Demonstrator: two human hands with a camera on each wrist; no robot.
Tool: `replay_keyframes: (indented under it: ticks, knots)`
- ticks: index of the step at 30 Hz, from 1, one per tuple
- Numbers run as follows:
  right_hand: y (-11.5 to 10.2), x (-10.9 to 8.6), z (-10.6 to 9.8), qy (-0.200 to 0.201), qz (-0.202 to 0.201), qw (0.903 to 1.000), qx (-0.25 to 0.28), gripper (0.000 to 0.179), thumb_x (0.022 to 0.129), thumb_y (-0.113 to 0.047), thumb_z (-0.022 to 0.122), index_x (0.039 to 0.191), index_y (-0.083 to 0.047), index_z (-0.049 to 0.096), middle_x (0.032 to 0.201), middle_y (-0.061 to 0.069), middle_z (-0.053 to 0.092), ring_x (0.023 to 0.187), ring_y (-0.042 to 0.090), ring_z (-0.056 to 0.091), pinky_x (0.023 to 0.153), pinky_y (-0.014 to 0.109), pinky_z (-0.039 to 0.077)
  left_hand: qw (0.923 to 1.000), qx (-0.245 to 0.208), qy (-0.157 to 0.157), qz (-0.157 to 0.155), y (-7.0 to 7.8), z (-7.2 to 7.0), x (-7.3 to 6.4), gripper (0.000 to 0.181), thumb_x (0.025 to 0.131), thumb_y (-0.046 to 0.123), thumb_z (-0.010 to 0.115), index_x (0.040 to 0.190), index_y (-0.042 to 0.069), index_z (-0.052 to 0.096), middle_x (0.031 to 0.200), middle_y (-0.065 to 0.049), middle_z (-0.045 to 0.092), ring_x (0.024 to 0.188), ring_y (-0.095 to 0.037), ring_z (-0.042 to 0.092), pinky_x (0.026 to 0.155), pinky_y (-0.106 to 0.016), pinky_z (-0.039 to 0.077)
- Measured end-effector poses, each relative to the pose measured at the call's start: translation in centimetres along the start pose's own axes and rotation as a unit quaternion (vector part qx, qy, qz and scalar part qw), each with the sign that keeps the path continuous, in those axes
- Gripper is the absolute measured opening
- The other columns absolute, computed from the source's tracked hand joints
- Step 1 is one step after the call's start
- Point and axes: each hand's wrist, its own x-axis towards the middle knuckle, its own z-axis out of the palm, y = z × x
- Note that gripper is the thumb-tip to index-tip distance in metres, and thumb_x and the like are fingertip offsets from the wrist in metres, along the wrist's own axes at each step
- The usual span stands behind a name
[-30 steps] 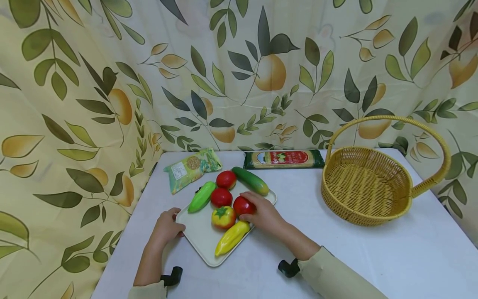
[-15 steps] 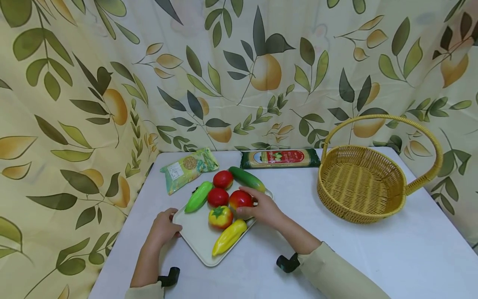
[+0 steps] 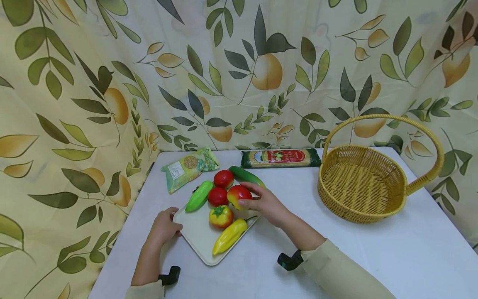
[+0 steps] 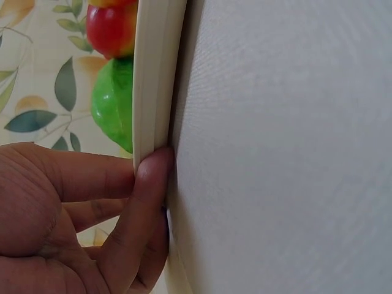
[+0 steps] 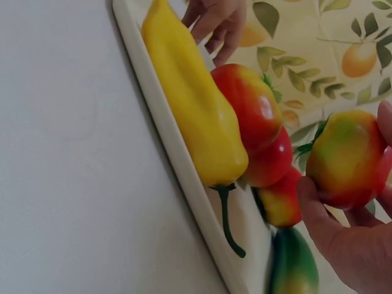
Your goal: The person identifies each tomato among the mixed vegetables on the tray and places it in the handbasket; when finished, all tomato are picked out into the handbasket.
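Note:
My right hand [image 3: 269, 206] grips a red-and-yellow tomato [image 3: 238, 197] above the right side of a white tray [image 3: 198, 232]. The right wrist view shows the tomato's green leafy top facing away from the palm, with fingers and thumb around the fruit. At the tray's left corner, my left hand [image 3: 164, 226] pinches the rim, thumb and fingers visible in the left wrist view. On the tray lie a yellow pepper [image 3: 229, 237], another red-and-yellow tomato [image 3: 220, 217], two red round fruits [image 3: 218, 197], a bumpy green vegetable [image 3: 199, 196] and a cucumber [image 3: 244, 176], partly hidden by the right hand.
A yellow wicker basket [image 3: 362, 182] with a tall handle stands right of the tray. Along the back of the white table [image 3: 336, 253] lie a green snack bag [image 3: 190, 168] and a long green-ended packet [image 3: 281, 158]. A leaf-patterned cloth [image 3: 269, 116] hangs behind.
My right hand has lifted the tomato off the tray and turned it, so more yellow shows. The yellow pepper's stem has come into sight. My left hand keeps its hold on the tray.

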Motion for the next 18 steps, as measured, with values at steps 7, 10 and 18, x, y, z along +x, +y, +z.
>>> replay_keyframes:
  ticks: [7,10,18]
  knots:
    - [-0.9,-0.1,-0.4,-0.016,-0.002,0.9995,0.027,0.063,0.09,-0.029,0.076,0.148,-0.026,0.051,0.147,0.009,0.047,0.131,0.033,0.045,0.098,0.045,0.05,1.0,0.001,-0.003,0.003,0.2,0.0,0.0,0.058,0.079,0.0,0.07,0.134,-0.01,0.053,0.11,-0.027,0.058,0.089,-0.032,0.058,0.071,-0.038,0.051]
    - [-1.2,-0.1,-0.5,-0.016,0.005,0.9987,0.047,0.063,0.09,-0.027,0.075,0.148,-0.025,0.05,0.149,0.008,0.046,0.131,0.033,0.045,0.098,0.045,0.05,1.0,0.003,-0.001,0.004,0.2,-0.1,0.0,0.058,0.079,0.0,0.07,0.134,-0.01,0.054,0.11,-0.027,0.059,0.09,-0.033,0.058,0.072,-0.038,0.051]
    - [-1.4,-0.2,-0.8,-0.005,0.018,0.996,0.087,0.069,0.09,-0.024,0.076,0.152,-0.019,0.045,0.151,0.009,0.043,0.132,0.034,0.045,0.098,0.045,0.05,0.9999,0.007,0.002,0.007,0.3,-0.1,-0.1,0.057,0.078,-0.001,0.071,0.132,-0.011,0.055,0.109,-0.027,0.06,0.091,-0.034,0.058,0.072,-0.039,0.051]
